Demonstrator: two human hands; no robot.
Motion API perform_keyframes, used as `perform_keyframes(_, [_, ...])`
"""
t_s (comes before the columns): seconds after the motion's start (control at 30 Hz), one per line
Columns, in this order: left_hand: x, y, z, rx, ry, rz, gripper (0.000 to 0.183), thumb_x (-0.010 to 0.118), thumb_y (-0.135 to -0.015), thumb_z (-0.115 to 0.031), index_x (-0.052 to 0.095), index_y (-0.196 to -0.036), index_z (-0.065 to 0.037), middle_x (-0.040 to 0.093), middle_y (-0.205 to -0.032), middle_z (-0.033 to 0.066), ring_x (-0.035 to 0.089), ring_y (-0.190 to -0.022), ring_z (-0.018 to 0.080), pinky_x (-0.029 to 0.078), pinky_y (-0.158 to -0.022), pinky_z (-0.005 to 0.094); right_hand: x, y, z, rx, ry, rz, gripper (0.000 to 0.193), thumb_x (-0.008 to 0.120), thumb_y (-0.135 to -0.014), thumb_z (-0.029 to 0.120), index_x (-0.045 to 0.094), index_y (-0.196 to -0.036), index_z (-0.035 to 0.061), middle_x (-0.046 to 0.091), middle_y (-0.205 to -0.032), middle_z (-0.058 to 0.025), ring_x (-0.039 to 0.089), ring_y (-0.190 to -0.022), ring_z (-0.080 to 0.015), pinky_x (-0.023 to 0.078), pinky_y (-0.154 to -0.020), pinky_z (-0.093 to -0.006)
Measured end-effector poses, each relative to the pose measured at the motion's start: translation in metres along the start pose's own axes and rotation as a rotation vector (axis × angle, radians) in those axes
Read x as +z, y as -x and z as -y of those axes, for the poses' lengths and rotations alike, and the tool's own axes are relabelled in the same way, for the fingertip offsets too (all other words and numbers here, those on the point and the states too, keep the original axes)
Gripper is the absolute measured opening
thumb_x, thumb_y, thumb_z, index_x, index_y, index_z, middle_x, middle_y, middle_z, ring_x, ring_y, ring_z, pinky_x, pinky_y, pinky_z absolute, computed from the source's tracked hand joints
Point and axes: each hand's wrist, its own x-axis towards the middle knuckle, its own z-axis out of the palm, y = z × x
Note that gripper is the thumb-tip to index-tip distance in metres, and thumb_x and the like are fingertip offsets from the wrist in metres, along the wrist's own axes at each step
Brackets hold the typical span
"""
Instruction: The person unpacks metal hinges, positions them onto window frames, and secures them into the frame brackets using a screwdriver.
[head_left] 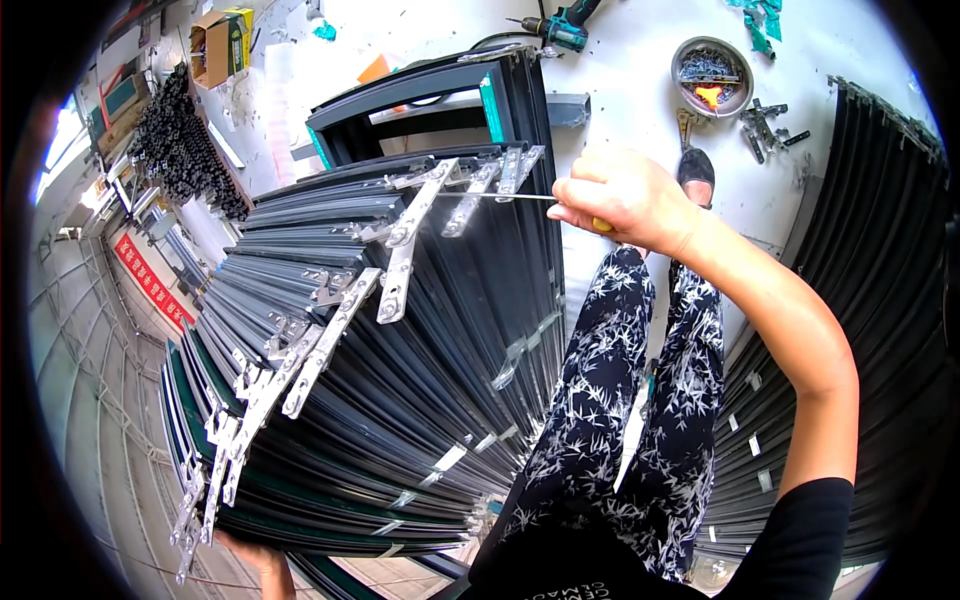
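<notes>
My right hand (630, 200) is closed around a screwdriver (505, 196) with a bit of yellow handle showing. Its long thin shaft points left, and the tip reaches a silver hinge arm (418, 205) on a row of dark grey window frames (450, 330). Several more silver hinge arms (335, 335) stick out along the frames' edges, down to the lower left. At that lower left end, my left hand (255, 555) is against the outermost frame. Its fingers are mostly hidden behind the frame and the hinge arms.
On the pale floor lie a teal cordless drill (565, 28), a round metal bowl (712, 80) of small hardware and loose dark brackets (770, 128). More dark frames (870, 330) stand on the right. A cardboard box (215, 48) and bundled dark profiles (185, 140) are at the far left.
</notes>
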Motion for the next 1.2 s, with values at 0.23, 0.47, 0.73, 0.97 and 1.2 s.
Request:
perform_keyframes(0.23, [0.011,0.009,-0.004,0.01,0.009,-0.088,0.065,0.031,-0.105,-0.049,0.033,-0.152,-0.005,0.035,-0.156,0.01,0.036,-0.14,0.0271,0.023,-0.119,0.0417,-0.009,-0.014,-0.021,-0.365,0.369,0.085,0.018,0.067,-0.083,0.022,0.058,-0.085,0.0077,0.053,-0.073,-0.0008,0.056,-0.075,-0.0179,0.047,-0.071,-0.0321])
perform_keyframes(0.47, [-0.028,-0.02,-0.005,-0.063,0.015,0.511,0.065,0.03,-0.104,-0.049,0.033,-0.151,-0.005,0.035,-0.155,0.0102,0.036,-0.14,0.0281,0.024,-0.118,0.0423,-0.005,-0.016,-0.026,-0.226,0.219,0.082,0.028,0.069,-0.085,0.031,0.053,-0.071,0.0119,0.051,-0.064,-0.0012,0.055,-0.062,-0.0197,0.046,-0.061,-0.0339])
perform_keyframes(0.73, [-0.049,-0.026,0.004,0.042,-0.128,0.214,0.066,0.03,-0.104,-0.051,0.033,-0.151,-0.004,0.036,-0.154,0.0124,0.038,-0.138,0.0289,0.027,-0.118,0.0429,0.021,-0.006,0.008,1.003,-0.795,0.023,0.047,0.066,-0.091,0.04,0.065,-0.064,0.0017,0.055,-0.057,-0.0002,0.048,-0.054,-0.007,0.041,-0.053,-0.0274])
perform_keyframes(0.97, [-0.051,-0.028,0.005,0.11,-0.26,0.327,0.064,0.032,-0.104,-0.049,0.037,-0.148,-0.003,0.046,-0.146,0.0106,0.045,-0.132,0.0255,0.033,-0.113,0.0401,0.019,-0.003,0.008,0.993,-0.757,0.124,0.042,0.066,-0.09,0.039,0.069,-0.075,0.0,0.062,-0.064,-0.0046,0.056,-0.061,-0.0117,0.047,-0.063,-0.0287])
perform_keyframes(1.2, [-0.037,-0.021,-0.005,0.076,-0.21,0.306,0.064,0.034,-0.104,-0.049,0.035,-0.15,-0.004,0.041,-0.15,0.0081,0.041,-0.135,0.024,0.029,-0.115,0.0379,0.018,0.007,0.038,0.78,-0.588,-0.017,0.037,0.068,-0.089,0.04,0.07,-0.086,0.0027,0.065,-0.073,-0.0061,0.06,-0.071,-0.015,0.05,-0.07,-0.0312])
